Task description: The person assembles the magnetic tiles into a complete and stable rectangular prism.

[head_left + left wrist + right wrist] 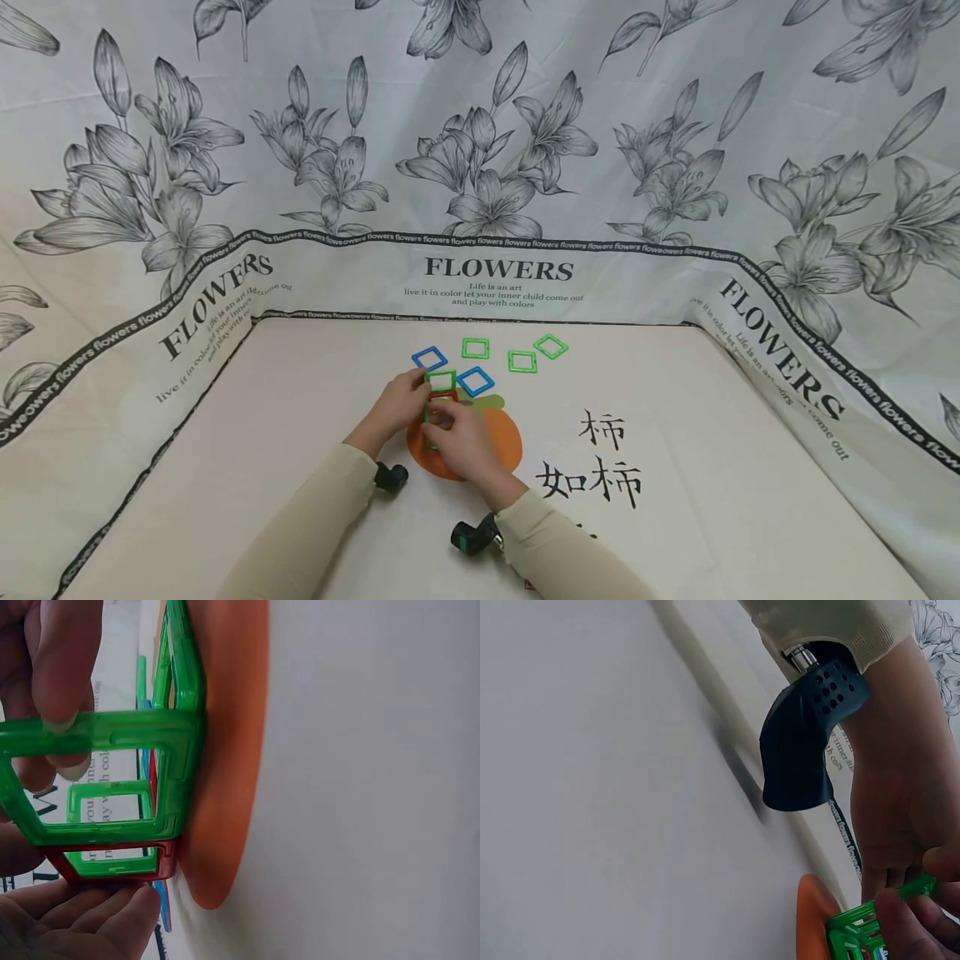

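Observation:
Both hands are at a small structure of square-framed magnetic tiles over an orange round shape (pixel 506 433) on the table. My right hand (pixel 461 437) pinches the edge of a green tile (pixel 97 731). This tile stands on edge, and another green tile (pixel 184 656) stands beside it at an angle. Against the pinched tile's lower side in the left wrist view lies a red tile (pixel 112 877). My left hand (pixel 401 408) holds that red tile, with fingers (pixel 112 915) along its outer side. In the right wrist view, fingers hide much of the green tiles (pixel 851 915).
Behind the structure lie two blue tiles (pixel 468 372) and several green tiles (pixel 522 371). Black characters (pixel 603 479) mark the tablecloth at right. Dark wrist devices (pixel 472 537) sit at both sleeves. A flower-printed curtain (pixel 495 150) encloses the back and sides.

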The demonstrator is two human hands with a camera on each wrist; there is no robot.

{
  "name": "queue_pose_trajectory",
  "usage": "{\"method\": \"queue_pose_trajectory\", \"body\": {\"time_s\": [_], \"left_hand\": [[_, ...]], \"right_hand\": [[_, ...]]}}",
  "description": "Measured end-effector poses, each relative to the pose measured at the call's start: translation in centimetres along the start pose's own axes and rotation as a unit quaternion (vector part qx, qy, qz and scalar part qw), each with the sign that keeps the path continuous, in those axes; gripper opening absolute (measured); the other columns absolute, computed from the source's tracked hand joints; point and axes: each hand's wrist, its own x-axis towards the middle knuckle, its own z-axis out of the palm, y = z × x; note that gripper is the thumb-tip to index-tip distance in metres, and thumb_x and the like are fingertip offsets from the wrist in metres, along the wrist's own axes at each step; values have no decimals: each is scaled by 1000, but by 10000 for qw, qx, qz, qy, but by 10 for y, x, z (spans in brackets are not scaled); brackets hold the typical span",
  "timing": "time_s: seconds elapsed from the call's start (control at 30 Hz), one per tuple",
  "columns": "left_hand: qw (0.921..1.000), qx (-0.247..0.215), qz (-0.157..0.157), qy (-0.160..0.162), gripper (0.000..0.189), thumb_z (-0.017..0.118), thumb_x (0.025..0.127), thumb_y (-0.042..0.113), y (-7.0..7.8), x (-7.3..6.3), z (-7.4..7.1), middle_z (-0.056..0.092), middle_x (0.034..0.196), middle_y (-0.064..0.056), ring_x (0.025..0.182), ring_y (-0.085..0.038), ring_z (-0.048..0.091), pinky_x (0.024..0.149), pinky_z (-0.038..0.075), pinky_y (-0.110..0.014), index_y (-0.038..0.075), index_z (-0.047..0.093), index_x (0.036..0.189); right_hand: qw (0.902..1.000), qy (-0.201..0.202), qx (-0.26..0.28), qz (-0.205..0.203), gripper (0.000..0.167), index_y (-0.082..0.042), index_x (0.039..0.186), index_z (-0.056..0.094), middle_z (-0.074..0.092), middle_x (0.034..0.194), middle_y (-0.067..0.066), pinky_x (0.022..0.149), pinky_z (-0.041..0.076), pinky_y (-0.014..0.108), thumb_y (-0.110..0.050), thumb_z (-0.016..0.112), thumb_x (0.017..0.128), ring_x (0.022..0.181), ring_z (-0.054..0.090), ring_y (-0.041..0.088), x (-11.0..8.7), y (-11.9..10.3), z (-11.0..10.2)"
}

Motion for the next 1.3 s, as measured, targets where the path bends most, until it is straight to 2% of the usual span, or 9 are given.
{"method": "queue_pose_trajectory", "body": {"time_s": [0.13, 0.33, 0.57, 0.7, 1.03, 1.3], "left_hand": [[9998, -164, -108, -75, 52, 44, 101, 24, 1, -1, -1, 45, 148, -17, 141, -32, 37, 114, 34, -50, 5, 37, 148], [9998, -152, -88, -118, 52, 43, 101, 25, 1, -2, -2, 43, 150, -16, 142, -32, 36, 114, 34, -51, 7, 36, 149], [9999, 6, 13, -111, 48, 42, 101, 28, -3, -1, -3, 45, 150, -10, 142, -31, 37, 114, 33, -55, 21, 39, 149], [9998, 125, 18, -148, 47, 42, 101, 29, -4, -1, -4, 44, 151, -8, 142, -32, 36, 114, 31, -57, 25, 41, 148], [9984, 440, 8, -362, 48, 39, 103, 29, -3, -2, -4, 40, 153, -10, 143, -34, 34, 113, 31, -59, 27, 36, 151], [9976, 547, 193, -384, 48, 39, 103, 27, -4, -2, -3, 41, 153, -10, 140, -31, 40, 112, 35, -55, 25, 35, 151]], "right_hand": [[9999, 29, 126, 26, 35, -7, 123, 65, 69, 99, 4, 79, 58, 28, -21, 66, 90, 89, 66, 15, 1, -1, 5], [9998, 66, 197, 65, 37, -7, 123, 65, 67, 98, 3, 75, 57, 27, -22, 67, 90, 89, 65, 15, 2, -2, 8], [9997, 28, 234, 112, 36, -8, 124, 64, 67, 100, 5, 78, 58, 30, -23, 66, 91, 92, 66, 17, 2, -2, 9], [9995, 2, 287, 150, 37, -8, 125, 64, 66, 100, 5, 78, 58, 30, -23, 67, 91, 93, 65, 17, 1, -3, 9], [9996, 39, 263, 68, 38, -7, 125, 63, 67, 100, 5, 79, 58, 28, -23, 66, 91, 92, 65, 17, 2, 0, 11], [9998, 2, 150, -87, 39, -5, 127, 62, 69, 102, 6, 81, 58, 31, -22, 65, 91, 93, 68, 19, 1, 1, 10]]}}
